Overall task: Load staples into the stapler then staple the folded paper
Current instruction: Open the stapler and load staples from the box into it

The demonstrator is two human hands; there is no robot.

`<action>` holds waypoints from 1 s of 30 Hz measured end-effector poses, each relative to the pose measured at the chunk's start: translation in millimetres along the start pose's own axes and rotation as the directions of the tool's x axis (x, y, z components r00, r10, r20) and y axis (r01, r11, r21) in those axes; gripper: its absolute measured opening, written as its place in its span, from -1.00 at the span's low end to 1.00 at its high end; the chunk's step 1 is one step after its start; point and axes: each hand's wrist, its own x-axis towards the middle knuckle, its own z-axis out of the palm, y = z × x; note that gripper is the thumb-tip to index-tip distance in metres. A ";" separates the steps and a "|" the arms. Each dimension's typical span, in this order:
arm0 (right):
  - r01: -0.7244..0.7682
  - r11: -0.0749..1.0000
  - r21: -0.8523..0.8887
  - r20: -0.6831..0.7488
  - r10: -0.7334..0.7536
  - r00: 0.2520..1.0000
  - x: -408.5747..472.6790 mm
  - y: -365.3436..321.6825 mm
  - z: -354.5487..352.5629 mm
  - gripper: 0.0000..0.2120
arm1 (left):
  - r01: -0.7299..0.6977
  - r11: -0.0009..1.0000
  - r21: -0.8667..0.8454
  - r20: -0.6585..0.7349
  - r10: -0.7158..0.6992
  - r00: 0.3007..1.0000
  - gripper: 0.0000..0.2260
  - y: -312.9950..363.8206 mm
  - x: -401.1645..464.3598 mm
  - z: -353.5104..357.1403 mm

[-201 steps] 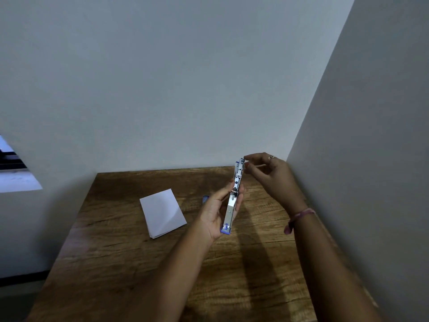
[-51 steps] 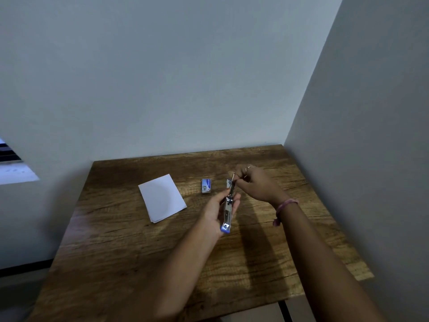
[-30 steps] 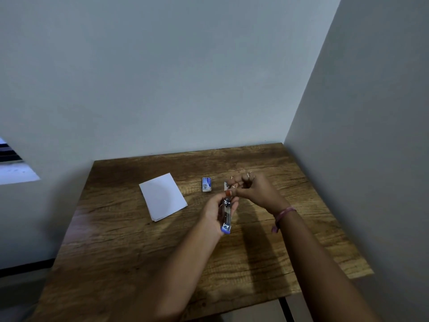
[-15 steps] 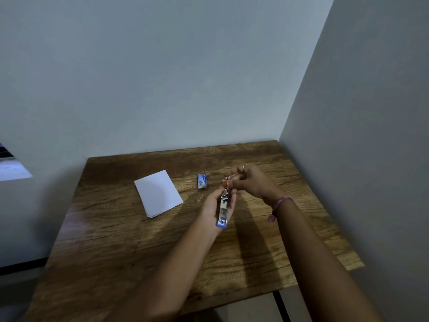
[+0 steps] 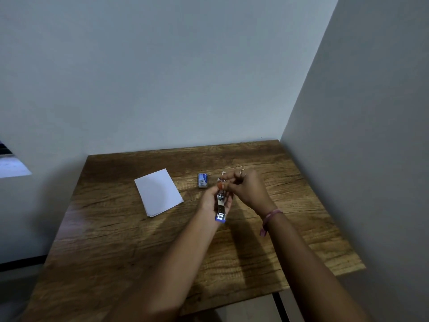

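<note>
The small silver metal stapler with the blue end (image 5: pixel 220 206) is gripped in the left hand (image 5: pixel 214 201) above the wooden bench (image 5: pixel 116 240), lowered from before. The right hand (image 5: pixel 246 189) pinches at its far end; loading seems unfinished. The folded white paper (image 5: pixel 157 192) lies untouched.

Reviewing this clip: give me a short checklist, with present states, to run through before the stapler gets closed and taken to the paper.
1. Stapler held firmly in left hand: ok.
2. Right hand fingers pinching at the stapler's far end: ok.
3. Staple strip seated in the channel: cannot tell, too small and hidden by fingers.
4. Stapler closed: cannot tell.
5. Folded paper lying flat, untouched, left of the hands: ok.
6. Staple box on the table, away from the paper: ok.
</note>
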 end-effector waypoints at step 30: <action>0.095 0.861 -0.499 -0.112 -0.173 0.979 2.8 17.4 -4.0 -0.76 | -0.021 1.000 0.009 0.139 0.020 0.990 -0.88 8.8 11.1 -13.7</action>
